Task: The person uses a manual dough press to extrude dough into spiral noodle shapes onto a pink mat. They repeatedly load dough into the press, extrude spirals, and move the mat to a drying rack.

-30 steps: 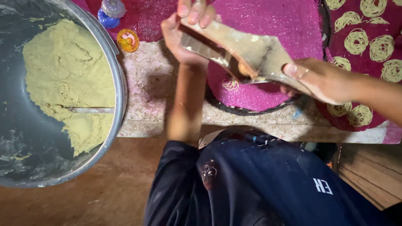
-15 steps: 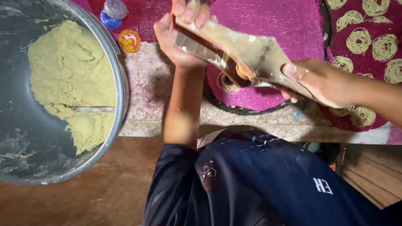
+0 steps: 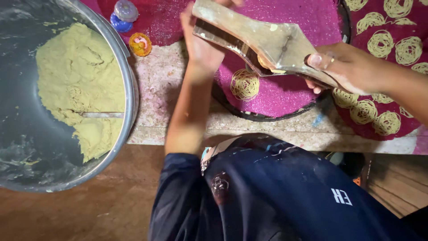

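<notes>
A long wooden dough press (image 3: 263,42) is held above a round pink mat (image 3: 290,85). My left hand (image 3: 200,40) grips its far end near the top edge of the view. My right hand (image 3: 345,67) clasps its near end, thumb on top. One yellow spiral of pressed dough (image 3: 244,85) lies on the pink mat under the press. A second mat (image 3: 401,129) on the right, dark red, carries several yellow spirals (image 3: 379,42).
A large metal bowl (image 3: 127,80) on the left holds a mound of yellow-green dough (image 3: 80,85) with a metal utensil (image 3: 102,114) stuck in it. Small blue (image 3: 122,13) and orange (image 3: 140,43) items sit beside the bowl. The speckled stone ledge (image 3: 156,89) ends at a brown floor (image 3: 102,209).
The press and both hands have shifted slightly right and away, towards the top of the view. A yellow spiral under the press is more exposed on the pink mat.
</notes>
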